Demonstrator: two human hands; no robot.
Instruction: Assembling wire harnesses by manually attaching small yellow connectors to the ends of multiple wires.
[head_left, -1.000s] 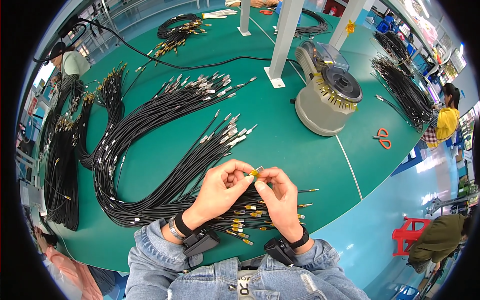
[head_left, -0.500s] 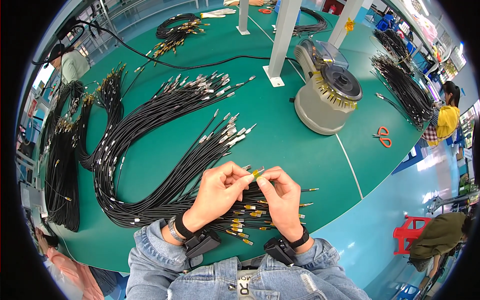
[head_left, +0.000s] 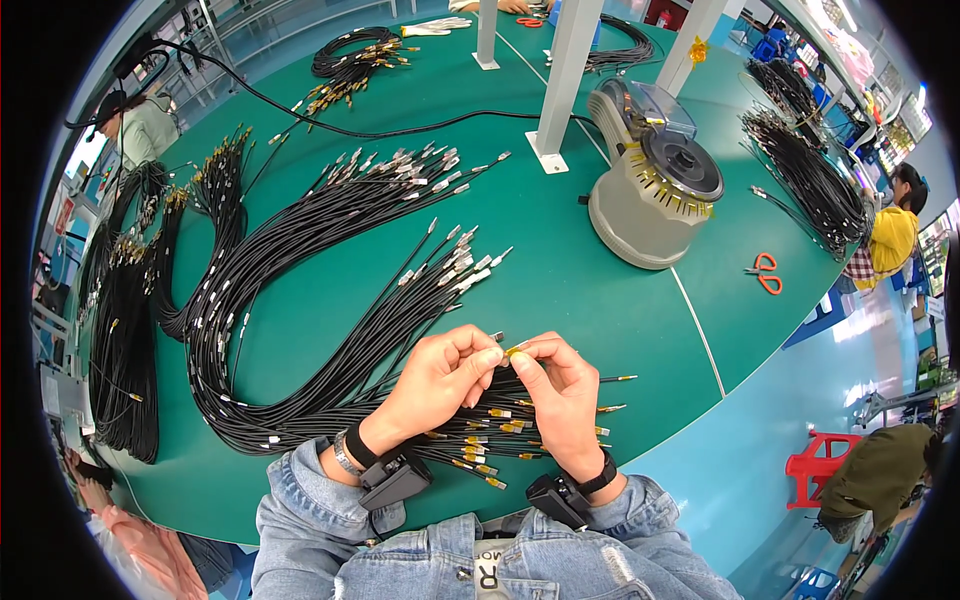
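My left hand [head_left: 440, 378] and my right hand [head_left: 560, 395] meet over the near part of the table, thumbs and forefingers pinched on a small cable end with yellow tape [head_left: 514, 351]. Fingertips cover most of that end. Beneath and beside both hands runs a thick bundle of black cables [head_left: 300, 400]. Its near ends, several wrapped in yellow tape [head_left: 515, 427], fan out below my wrists. Whitish connector ends [head_left: 470, 262] of the bundle lie beyond my left hand.
Past my right hand stands a round beige tape dispenser [head_left: 650, 215] with yellow strips around its rim. Orange-handled scissors [head_left: 766, 273] lie right of it. Grey posts [head_left: 562, 90] rise from the green table [head_left: 590, 300]. More cable bundles [head_left: 125, 350] lie left. A red stool [head_left: 820, 465] stands right.
My fingers have closed in over the yellow tape, so less of the cable end shows between them. My hands have hardly moved otherwise.
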